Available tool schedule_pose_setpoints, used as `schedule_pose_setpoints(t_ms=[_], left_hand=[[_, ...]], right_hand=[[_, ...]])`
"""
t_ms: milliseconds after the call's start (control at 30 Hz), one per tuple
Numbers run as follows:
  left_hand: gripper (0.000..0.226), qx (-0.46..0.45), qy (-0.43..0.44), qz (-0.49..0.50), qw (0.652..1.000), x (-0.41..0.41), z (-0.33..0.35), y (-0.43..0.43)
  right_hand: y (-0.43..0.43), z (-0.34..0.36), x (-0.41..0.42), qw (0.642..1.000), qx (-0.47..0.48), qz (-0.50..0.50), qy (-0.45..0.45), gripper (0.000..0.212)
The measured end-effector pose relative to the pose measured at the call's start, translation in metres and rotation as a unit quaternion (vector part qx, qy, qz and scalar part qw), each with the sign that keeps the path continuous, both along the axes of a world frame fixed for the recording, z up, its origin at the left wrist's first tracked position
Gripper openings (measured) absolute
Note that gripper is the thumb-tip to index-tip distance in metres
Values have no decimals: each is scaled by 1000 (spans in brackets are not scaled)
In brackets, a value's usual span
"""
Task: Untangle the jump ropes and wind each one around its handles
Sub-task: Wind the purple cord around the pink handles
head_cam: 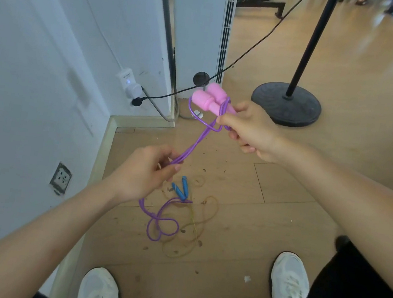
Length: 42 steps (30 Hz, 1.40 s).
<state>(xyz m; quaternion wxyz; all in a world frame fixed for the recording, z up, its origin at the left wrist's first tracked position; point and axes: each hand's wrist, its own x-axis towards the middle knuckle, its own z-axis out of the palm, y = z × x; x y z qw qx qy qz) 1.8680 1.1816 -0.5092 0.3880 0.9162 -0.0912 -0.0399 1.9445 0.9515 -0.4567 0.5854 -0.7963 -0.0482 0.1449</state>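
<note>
My right hand (pixel 250 131) grips two pink handles (pixel 208 98) side by side, their thick ends pointing up and left. A purple rope (pixel 192 145) loops once around the handles near my fingers and runs down as a doubled strand to my left hand (pixel 144 174), which pinches it. Below that hand the purple rope hangs to the wooden floor and lies in loose loops (pixel 163 224). On the floor beside them lie two blue handles (pixel 181 189) with a thin tan rope (pixel 195 226) in tangled coils, which the purple loops overlap.
A white wall with a plugged-in adapter (pixel 129 85) is at left, and a black cable (pixel 248 53) crosses behind the handles. A black pole stand with a round base (pixel 286 105) sits at right. My two white shoes (pixel 288 286) are at the bottom.
</note>
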Motion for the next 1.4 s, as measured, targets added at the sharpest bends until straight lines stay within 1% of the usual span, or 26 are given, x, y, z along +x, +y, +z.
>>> schedule_pose_setpoints(t_ms=[67,100,167,233,267,333,367,433,467,533,567,600,667,733,800,867,933,967,1033,1133,1200,1267,1300,1333,1400], left_hand=[[9,30,4,-30,999,-4,2,0],[8,38,8,-45,998,-6,3,0],[7,47,5,-69,997,-9,5,0],[8,64,-13,-65,996,-11,8,0],[9,79,-27,-53,995,-11,11,1],[23,99,-67,-31,992,-10,14,3],[31,94,-89,-21,991,-9,16,4],[36,73,-118,7,990,-4,20,7],[33,64,-122,19,990,-2,21,9],[21,43,-121,32,991,3,24,15],[14,32,-117,39,992,5,24,18],[11,22,-113,45,992,7,24,22],[16,11,-104,52,993,9,22,27],[19,-7,-82,40,996,9,22,27],[19,-47,-52,24,997,10,24,28],[15,-88,-31,27,995,10,24,31],[12,-118,-32,44,992,10,23,38],[11,-126,-39,56,990,11,21,43],[9,-129,-55,71,988,12,18,51],[4,-122,-66,71,988,11,19,56],[4,-113,-67,79,988,11,20,55],[14,-106,-69,87,988,9,19,53],[18,-105,-68,84,989,8,18,51],[20,-103,-65,82,989,8,17,49],[19,-94,-56,83,991,6,11,45]], right_hand=[[-2,-4,3,998,-48,-12,-38,17],[-4,-6,5,994,-86,-7,-63,21],[-7,-14,9,977,-179,9,-120,23],[-7,-24,12,958,-230,34,-171,22],[-6,-30,12,951,-239,58,-189,20],[-2,-42,10,939,-247,114,-209,19],[-1,-46,8,934,-254,139,-209,23],[2,-51,3,914,-279,194,-224,32],[4,-51,-2,899,-289,232,-234,31],[7,-50,-11,870,-303,302,-246,21],[9,-47,-16,859,-303,331,-247,28],[10,-45,-21,851,-301,357,-242,39],[12,-42,-30,845,-276,401,-220,52],[13,-39,-37,853,-232,432,-177,55],[11,-33,-40,867,-186,444,-128,55],[9,-27,-38,891,-124,429,-79,52],[6,-22,-33,916,-35,399,-6,49],[3,-21,-29,922,10,386,30,47],[-1,-21,-22,923,67,374,63,43],[-1,-24,-16,920,103,365,93,39],[0,-24,-15,921,134,348,115,47],[2,-23,-16,923,168,324,125,57],[3,-22,-17,924,186,311,125,57],[4,-20,-18,925,202,296,125,53],[6,-17,-18,929,238,254,130,30]])
